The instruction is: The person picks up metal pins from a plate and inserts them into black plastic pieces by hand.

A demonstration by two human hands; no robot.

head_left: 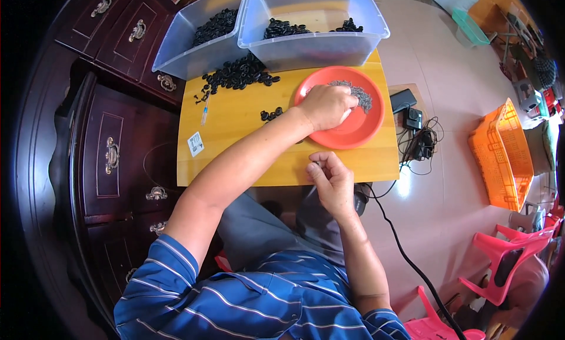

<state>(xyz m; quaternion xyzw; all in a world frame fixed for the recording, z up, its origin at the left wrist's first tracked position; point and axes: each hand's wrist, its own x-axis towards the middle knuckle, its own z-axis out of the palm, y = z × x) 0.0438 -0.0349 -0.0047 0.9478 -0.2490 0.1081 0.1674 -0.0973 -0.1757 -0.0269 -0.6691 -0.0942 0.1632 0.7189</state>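
I see my left hand [327, 106] reaching across into the red plate [365, 131], fingers curled down onto the pile of small grey metal pins [360, 94] at the plate's far side. The fingertips are hidden under the knuckles, so I cannot tell whether they hold any pins. My right hand [331, 181] sits at the near edge of the counter [235, 113], just below the plate, thumb and forefinger pinched together on something thin and pale; it is too small for me to name.

The plate rests on the right part of the yellow wooden counter. Left of it, a few black rings [271, 114] lie loose, close to my left wrist. A bigger heap [238, 74] of the same black parts is spread at the far edge, touching two clear plastic bins [312, 45] that hold more of them. A small tool [205, 108] and a white tag [195, 144] lie toward the counter's left edge.

A dark wooden cabinet [112, 157] with brass handles stands to the left. On the floor to the right are a black adapter with tangled cable [415, 137], an orange crate [500, 154] and pink chairs [506, 260].
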